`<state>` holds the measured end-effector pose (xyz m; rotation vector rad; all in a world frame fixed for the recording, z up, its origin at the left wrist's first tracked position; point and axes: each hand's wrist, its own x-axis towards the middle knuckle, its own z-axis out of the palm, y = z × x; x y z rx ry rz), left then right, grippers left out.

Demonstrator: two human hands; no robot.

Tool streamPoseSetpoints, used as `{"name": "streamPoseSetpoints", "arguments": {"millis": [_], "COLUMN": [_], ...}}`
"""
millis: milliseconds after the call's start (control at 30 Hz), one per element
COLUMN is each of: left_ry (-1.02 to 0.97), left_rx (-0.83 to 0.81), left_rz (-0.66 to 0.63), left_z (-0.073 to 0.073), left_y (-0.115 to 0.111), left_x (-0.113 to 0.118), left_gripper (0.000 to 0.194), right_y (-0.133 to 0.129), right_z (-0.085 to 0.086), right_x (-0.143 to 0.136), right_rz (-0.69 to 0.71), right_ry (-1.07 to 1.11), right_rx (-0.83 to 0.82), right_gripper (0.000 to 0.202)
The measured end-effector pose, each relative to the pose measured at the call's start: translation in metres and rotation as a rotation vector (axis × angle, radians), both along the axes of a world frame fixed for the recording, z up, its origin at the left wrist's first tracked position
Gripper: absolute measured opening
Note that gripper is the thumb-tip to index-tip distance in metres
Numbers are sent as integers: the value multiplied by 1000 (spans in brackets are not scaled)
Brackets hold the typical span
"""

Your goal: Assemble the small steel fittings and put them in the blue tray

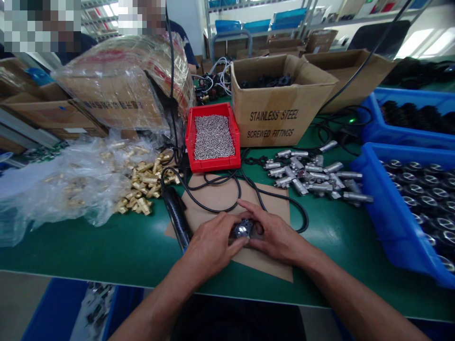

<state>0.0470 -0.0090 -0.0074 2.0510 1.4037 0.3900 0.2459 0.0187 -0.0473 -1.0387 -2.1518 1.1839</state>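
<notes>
Both hands meet over a sheet of brown cardboard [273, 263] on the green table. Between them is a small silvery metal part [243, 228] with a dark edge; its exact kind is not clear. My left hand [215, 239] grips it from the left with thumb and fingers. From the right, my right hand [273, 233] closes on the same part, its fingers partly hidden. Just left of my left hand lies a black corded power screwdriver [175, 213], its lower end bluish and partly covered by that hand.
A red bin [190, 142] of small metal pieces stands behind the cardboard, beside a carton [273, 118]. Brass fittings [145, 180] lie left, silver fittings [313, 175] right. Blue crates [382, 213] stand at far right. A black cable [213, 208] loops across the cardboard. People stand beyond.
</notes>
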Motion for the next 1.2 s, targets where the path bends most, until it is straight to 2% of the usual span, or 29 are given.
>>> {"name": "streamPoseSetpoints", "arguments": {"millis": [100,233,367,467,533,600,700,767,833,900,967,1033,1100,1200], "left_ry": [-51,-73,-57,-59,-60,-64,-81,-92,-100,-108,-111,-110,-112,-114], "left_rx": [0,0,5,2,-13,-33,-49,-44,-47,-58,-63,-61,-59,-65], "left_rz": [-49,-20,-7,-11,5,26,45,58,70,75,79,95,109,116], "left_z": [0,-1,-3,-3,-3,-3,-3,-4,-4,-4,-3,-2,-2,-2], "left_y": [1,0,-1,-1,0,0,0,0,-1,-1,-1,-1,-2,-2], "left_x": [1,1,0,0,-1,-2,-3,-2,-1,0,1,2,2,3], "left_gripper": [25,35,25,26,25,22,20,19,20,21,21,21,22,21], "right_y": [0,0,0,-1,1,10,40,70,103,137,166,189,205,214], "right_z": [1,2,1,-1,3,15,45,65,78,83,82,80,78,80], "right_x": [0,0,-3,-2,2,7,4,-12,-37,-66,-92,-111,-120,-121], "right_rz": [-9,-26,-5,-6,27,84,109,47,-15,-45,-62,-72,-76,-84], "right_ry": [-8,-15,21,23,-6,-62,-149,-223,-379,-583,-728,-784,-796,-799], "right_rx": [1,0,-33,-26,-36,-37,107,317,526,625,626,609,603,600], "right_gripper": [85,85,85,85,88,89,68,46,34,32,31,30,28,26]}}
